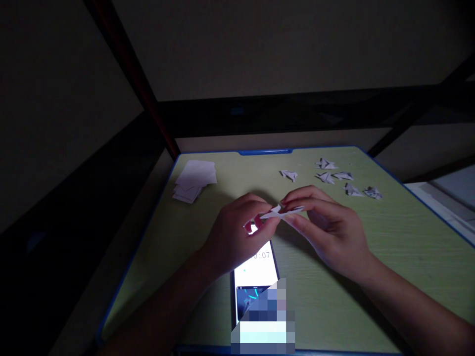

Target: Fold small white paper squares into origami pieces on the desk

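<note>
A pale green table [389, 257] with a blue rim fills the lower half of the dim view, and dark frame bars cross behind it. Over its middle the two hands meet. The left hand [233, 237] is curled, its fingertips pinching one end of a small folded paper piece [279, 212]. The right hand [330, 227] pinches the other end between thumb and forefinger, so the piece sits held between both hands just above the table. Under the left hand lies a lit phone [256, 269], its bright screen partly covered by the hand. Near the far left corner rests a loose stack of paper squares [195, 180]. Toward the far right lie several small folded paper shapes [326, 177], with one more [288, 174] a little apart to their left.
</note>
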A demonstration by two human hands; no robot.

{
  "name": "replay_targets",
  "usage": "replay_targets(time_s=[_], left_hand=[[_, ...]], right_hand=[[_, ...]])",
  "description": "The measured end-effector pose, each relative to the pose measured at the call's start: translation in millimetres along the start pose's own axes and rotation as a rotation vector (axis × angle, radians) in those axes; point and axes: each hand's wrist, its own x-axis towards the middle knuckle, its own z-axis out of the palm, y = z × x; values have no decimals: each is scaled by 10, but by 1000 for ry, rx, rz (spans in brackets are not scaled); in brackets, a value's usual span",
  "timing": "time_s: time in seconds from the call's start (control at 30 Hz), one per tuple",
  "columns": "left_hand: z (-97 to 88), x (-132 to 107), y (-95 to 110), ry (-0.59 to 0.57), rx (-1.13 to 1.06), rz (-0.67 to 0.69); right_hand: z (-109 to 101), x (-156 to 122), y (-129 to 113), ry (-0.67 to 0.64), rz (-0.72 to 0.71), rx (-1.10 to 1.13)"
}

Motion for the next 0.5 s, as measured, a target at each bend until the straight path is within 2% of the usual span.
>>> replay_targets(time_s=[0.3,0.4,0.5], left_hand=[[20,-38,-78,-9,109,38],[10,-55,-109,-70,206,7],[-11,-58,-118,-137,289,7]], right_hand=[[-18,42,53,-21,65,42],[-54,65,54,-2,-31,-87],[-88,72,39,-48,-161,-282]])
